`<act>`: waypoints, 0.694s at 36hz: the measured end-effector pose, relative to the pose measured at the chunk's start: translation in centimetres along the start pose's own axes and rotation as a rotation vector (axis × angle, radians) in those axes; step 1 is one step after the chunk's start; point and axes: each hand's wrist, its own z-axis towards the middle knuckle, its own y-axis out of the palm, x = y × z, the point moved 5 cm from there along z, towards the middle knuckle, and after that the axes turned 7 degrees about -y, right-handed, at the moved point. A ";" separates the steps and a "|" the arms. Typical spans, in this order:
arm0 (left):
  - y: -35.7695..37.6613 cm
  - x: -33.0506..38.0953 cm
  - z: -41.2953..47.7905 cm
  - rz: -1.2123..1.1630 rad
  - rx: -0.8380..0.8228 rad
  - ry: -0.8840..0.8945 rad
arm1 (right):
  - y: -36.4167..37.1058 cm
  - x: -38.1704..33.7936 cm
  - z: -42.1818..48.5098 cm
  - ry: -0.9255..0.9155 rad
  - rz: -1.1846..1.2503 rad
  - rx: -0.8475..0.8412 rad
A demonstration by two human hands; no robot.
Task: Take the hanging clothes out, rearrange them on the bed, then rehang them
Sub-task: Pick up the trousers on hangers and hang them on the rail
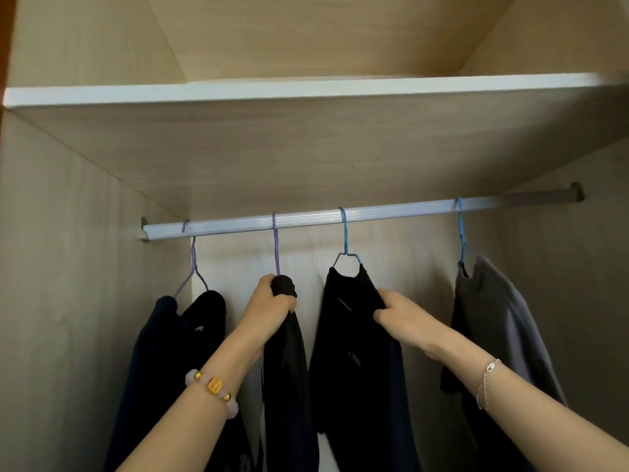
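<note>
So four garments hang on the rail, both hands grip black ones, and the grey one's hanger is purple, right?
No: in the head view the grey garment hangs on a blue hanger. The rest stands.

Soft, cool light reaches in from the open front and turns the shelf (306,90) edge into a near-white band, while its underside fades into even shade. The rod (306,218) shines along its middle and goes dull in shadow at its right end. The dark clothes (357,335) sink into almost flat black with little fold detail. The left hand (272,308) and right hand (401,315) are evenly lit, without hard shadows. The frame is slightly soft, the shelf's right end is smeared, and the wide lens splays the walls (51,301) outward.
</note>
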 end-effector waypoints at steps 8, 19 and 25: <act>0.6 3.6 -3.2 0.983 0.457 0.363 | -3.1 -1.0 -2.3 -0.078 -0.271 0.127; 14.1 7.9 -4.9 0.585 0.059 0.325 | -15.1 3.8 -4.0 0.104 -0.544 0.388; 19.2 6.7 -1.3 0.263 0.045 0.067 | -15.6 7.8 -3.3 0.140 -0.339 0.288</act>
